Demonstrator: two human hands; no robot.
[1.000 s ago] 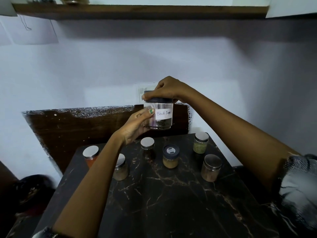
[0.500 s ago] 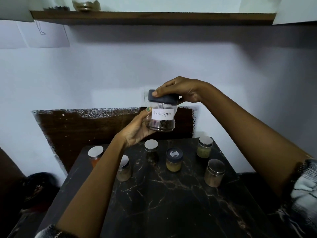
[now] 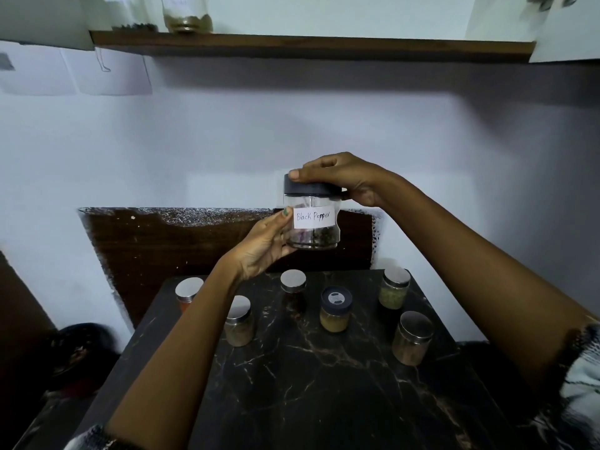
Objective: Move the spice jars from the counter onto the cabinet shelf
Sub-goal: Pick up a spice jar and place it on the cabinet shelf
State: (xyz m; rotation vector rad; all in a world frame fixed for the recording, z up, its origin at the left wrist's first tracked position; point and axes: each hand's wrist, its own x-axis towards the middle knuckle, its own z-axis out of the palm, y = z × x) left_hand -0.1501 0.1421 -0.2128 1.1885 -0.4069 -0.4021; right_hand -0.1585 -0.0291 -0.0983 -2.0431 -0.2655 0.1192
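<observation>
Jar of clear glass with a dark lid and a "Black Pepper" label [image 3: 312, 222] is held in the air above the dark marble counter [image 3: 324, 384], below the wooden cabinet shelf [image 3: 311, 47]. Its side is gripped by the left hand [image 3: 263, 248]; its lid is clasped by the right hand's [image 3: 344, 180] curled fingers.

I count one Black Pepper jar [image 3: 312, 222] held between my two hands. Six spice jars stand on the counter [image 3: 324, 401]: five with silver lids [image 3: 239, 321] and one with a dark lid [image 3: 336, 309]. On the shelf [image 3: 311, 45] above, one clear jar [image 3: 187, 14] shows plainly.
</observation>
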